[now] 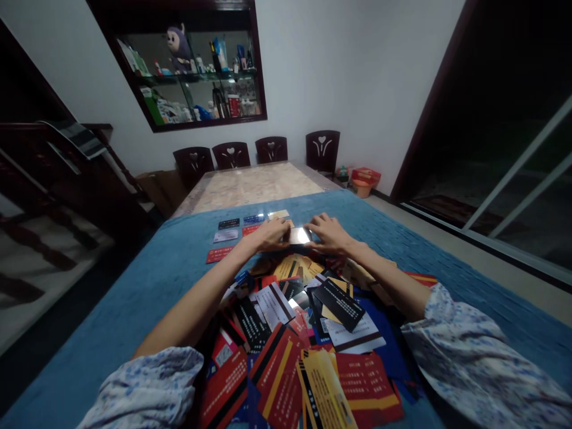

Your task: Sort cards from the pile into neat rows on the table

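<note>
Between my two hands is a shiny card [300, 236], glaring white where light hits it. My left hand [273, 234] grips its left end, fingers bent around the edge. My right hand [328, 233] pinches the opposite end with thumb and fingers. Below my forearms spreads a large heap of plastic cards, with a black card [338, 302], a red card [277, 369] and a yellow card [325, 390] on top. Past my left hand, several cards lie in rows, among them a black card [229, 224], a silver card [226, 236] and a red card [218, 255].
A blue cloth [147, 298] covers the near part of the long table, whose marble top [250, 182] shows beyond it. Several dark chairs, one at the right [322, 150], stand at the far end. A wall shelf [201, 76] holds a plush toy and bottles.
</note>
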A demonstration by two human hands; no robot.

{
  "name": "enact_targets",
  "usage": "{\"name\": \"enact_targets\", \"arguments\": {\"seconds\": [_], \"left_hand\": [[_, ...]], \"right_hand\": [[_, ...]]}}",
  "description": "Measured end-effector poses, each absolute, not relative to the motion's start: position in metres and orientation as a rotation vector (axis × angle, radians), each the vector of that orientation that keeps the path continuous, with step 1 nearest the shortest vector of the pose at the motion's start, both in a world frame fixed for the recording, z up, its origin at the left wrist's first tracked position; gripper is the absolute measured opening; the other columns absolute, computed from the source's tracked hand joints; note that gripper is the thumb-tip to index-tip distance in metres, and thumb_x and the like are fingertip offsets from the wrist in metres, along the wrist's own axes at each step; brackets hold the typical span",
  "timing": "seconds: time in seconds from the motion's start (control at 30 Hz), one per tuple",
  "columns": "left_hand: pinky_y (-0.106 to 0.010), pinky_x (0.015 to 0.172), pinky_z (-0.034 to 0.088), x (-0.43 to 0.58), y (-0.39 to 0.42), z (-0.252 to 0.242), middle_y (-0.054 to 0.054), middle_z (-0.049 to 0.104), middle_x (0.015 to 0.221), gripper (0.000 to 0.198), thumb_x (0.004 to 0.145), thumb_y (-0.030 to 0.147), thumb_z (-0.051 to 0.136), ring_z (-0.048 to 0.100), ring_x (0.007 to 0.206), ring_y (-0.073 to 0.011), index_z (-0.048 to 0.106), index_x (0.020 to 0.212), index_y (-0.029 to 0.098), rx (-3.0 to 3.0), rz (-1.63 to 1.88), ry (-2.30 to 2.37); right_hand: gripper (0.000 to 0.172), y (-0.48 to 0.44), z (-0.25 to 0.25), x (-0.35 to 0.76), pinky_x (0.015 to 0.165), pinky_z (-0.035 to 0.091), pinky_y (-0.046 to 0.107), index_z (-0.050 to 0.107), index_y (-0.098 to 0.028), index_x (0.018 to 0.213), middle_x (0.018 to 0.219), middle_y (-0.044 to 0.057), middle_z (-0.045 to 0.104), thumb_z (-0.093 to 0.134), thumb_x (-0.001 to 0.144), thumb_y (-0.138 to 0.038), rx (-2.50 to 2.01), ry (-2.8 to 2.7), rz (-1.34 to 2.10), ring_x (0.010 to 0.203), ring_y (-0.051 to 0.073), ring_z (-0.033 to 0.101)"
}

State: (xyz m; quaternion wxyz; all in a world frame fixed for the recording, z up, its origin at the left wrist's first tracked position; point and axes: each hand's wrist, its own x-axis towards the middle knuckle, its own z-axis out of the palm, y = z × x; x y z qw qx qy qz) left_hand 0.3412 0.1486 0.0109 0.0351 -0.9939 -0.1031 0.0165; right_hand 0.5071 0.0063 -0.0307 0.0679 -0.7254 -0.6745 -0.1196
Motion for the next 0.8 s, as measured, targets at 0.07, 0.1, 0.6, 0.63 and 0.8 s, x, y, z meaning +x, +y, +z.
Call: {"name": "enact_targets", "arguments": {"seconds": [0.07, 0.1, 0.6, 0.63, 0.8], "left_hand": [[-0.037, 0.087, 0.046, 0.332, 0.153, 0.013, -0.013, 0.059, 0.115, 0.019, 0.081, 0.03, 0.064, 0.054, 0.111, -0.0302, 0.06, 0.094, 0.017, -3.052, 0.07, -0.345], [-0.036, 0.086, 0.046, 0.327, 0.155, 0.014, -0.013, 0.059, 0.114, 0.018, 0.08, 0.029, 0.064, 0.055, 0.11, -0.0293, 0.06, 0.094, 0.017, -3.048, 0.08, -0.36], [-0.028, 0.077, 0.047, 0.273, 0.193, 0.009, -0.009, 0.064, 0.097, 0.01, 0.077, 0.023, 0.062, 0.059, 0.085, -0.0202, 0.062, 0.085, 0.016, -3.067, 0.154, -0.538], [-0.027, 0.077, 0.047, 0.271, 0.196, 0.008, -0.008, 0.064, 0.095, 0.01, 0.077, 0.023, 0.061, 0.059, 0.084, -0.0199, 0.063, 0.084, 0.016, -3.067, 0.161, -0.538], [-0.026, 0.072, 0.046, 0.262, 0.204, 0.003, -0.008, 0.067, 0.093, 0.011, 0.075, 0.02, 0.059, 0.061, 0.081, -0.0199, 0.064, 0.083, 0.017, -3.052, 0.21, -0.486]], "right_hand": [[0.047, 0.015, -0.028, 0.499, 0.081, 0.038, 0.039, 0.061, -0.022, 0.125, 0.122, 0.016, 0.057, 0.062, 0.087, -0.048, -2.18, -2.05, -0.329, 0.111, 0.032, 0.043], [0.045, 0.019, -0.027, 0.495, 0.082, 0.038, 0.04, 0.061, -0.022, 0.124, 0.123, 0.015, 0.057, 0.063, 0.087, -0.047, -2.172, -2.057, -0.318, 0.111, 0.031, 0.043], [0.032, 0.078, -0.018, 0.444, 0.09, 0.041, 0.045, 0.065, -0.022, 0.112, 0.126, 0.014, 0.058, 0.063, 0.087, -0.041, -2.105, -2.197, -0.069, 0.119, 0.034, 0.044], [0.033, 0.081, -0.018, 0.442, 0.09, 0.041, 0.045, 0.066, -0.022, 0.113, 0.126, 0.014, 0.058, 0.064, 0.086, -0.041, -2.107, -2.21, -0.064, 0.119, 0.034, 0.044], [0.041, 0.096, -0.022, 0.434, 0.087, 0.044, 0.043, 0.065, -0.022, 0.121, 0.127, 0.016, 0.058, 0.064, 0.085, -0.042, -2.104, -2.257, -0.046, 0.119, 0.035, 0.047]]}}
